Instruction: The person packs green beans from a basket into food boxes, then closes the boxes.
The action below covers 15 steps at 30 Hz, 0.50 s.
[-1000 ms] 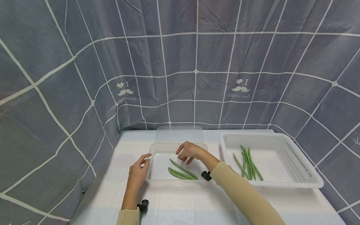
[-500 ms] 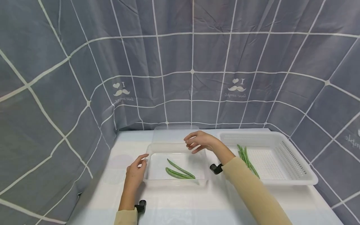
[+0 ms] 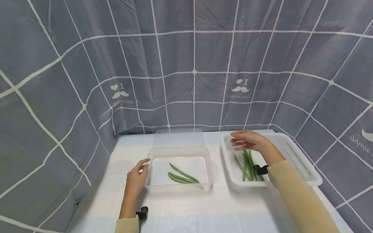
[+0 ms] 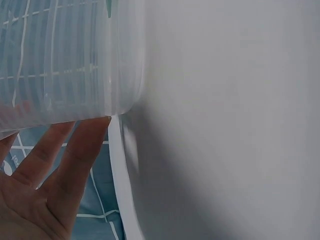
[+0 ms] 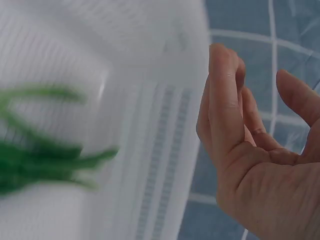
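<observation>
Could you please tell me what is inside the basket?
Green beans lie in the basket. In the head view, the right hand and arm hide part of its inside.

Green beans [image 3: 182, 179] | some in clear box [image 3: 187, 161] | bunch [image 3: 246, 165] in white basket [image 3: 298, 160]

Narrow strip of tabletop [image 3: 217, 181] btwn the see-thru plastic box [image 3: 178, 188] and white perf. basket [image 3: 303, 165]; hand could slip thru edgewise. Box is open from above, w/ room on its far floor; green beans [image 3: 176, 177] take the near R part. L hand [image 3: 137, 174] blocks its L wall. Basket's far L: R hand [image 3: 247, 141] in the way, sleeve [image 3: 300, 191] across near side. Curtain [image 3: 212, 55] walls off far edge.
</observation>
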Each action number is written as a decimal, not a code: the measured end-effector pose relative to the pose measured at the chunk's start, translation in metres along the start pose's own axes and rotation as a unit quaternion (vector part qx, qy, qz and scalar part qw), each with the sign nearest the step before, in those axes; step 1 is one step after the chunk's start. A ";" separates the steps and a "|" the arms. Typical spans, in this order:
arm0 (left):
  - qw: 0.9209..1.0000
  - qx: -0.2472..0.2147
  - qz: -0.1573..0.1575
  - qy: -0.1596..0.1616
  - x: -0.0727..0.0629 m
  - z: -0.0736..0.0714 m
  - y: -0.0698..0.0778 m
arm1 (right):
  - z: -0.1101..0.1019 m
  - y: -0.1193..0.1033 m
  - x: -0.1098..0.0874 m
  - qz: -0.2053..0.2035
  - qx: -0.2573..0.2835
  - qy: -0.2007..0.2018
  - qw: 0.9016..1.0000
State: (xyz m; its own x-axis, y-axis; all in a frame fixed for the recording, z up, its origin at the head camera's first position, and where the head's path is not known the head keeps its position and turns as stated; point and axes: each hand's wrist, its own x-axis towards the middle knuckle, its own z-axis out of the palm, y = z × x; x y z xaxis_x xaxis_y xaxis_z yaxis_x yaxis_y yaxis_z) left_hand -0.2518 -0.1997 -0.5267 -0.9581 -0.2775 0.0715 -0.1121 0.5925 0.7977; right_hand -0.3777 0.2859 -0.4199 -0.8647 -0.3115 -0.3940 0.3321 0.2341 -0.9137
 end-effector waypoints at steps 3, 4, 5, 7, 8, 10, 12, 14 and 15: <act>1.000 0.000 0.000 0.002 0.000 -0.001 0.001 | -0.028 0.013 -0.006 0.031 0.014 0.021 0.999; 1.000 0.002 0.000 0.002 -0.001 -0.002 0.002 | -0.036 0.018 -0.007 0.042 0.016 0.026 0.999; 1.000 0.003 -0.001 0.002 -0.001 -0.003 0.002 | -0.043 0.023 -0.008 0.055 0.017 0.032 0.998; 1.000 0.005 -0.001 0.002 -0.001 -0.003 0.001 | -0.054 0.033 -0.009 0.080 0.021 0.045 0.996; 1.000 0.006 0.000 0.001 -0.001 -0.003 0.001 | -0.059 0.038 -0.009 0.090 0.018 0.049 0.995; 1.000 0.006 0.000 -0.002 -0.001 -0.003 0.001 | -0.067 0.048 -0.010 0.112 0.012 0.059 0.992; 1.000 0.003 0.000 -0.006 0.000 -0.002 0.000 | -0.072 0.057 -0.011 0.131 0.012 0.070 0.989; 1.000 0.001 -0.001 -0.011 0.001 -0.001 0.000 | -0.077 0.065 -0.014 0.147 0.009 0.078 0.986; 1.000 0.000 -0.002 -0.013 0.001 0.000 0.000 | -0.079 0.068 -0.015 0.154 0.006 0.082 0.985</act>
State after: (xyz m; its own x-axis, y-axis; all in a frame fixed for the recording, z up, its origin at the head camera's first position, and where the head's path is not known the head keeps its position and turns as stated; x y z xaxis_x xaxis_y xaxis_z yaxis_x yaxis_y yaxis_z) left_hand -0.2523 -0.1999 -0.5264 -0.9640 -0.2606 0.0531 -0.1161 0.5920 0.7975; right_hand -0.3719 0.3796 -0.4685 -0.7716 -0.0748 -0.6316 0.5910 0.2829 -0.7555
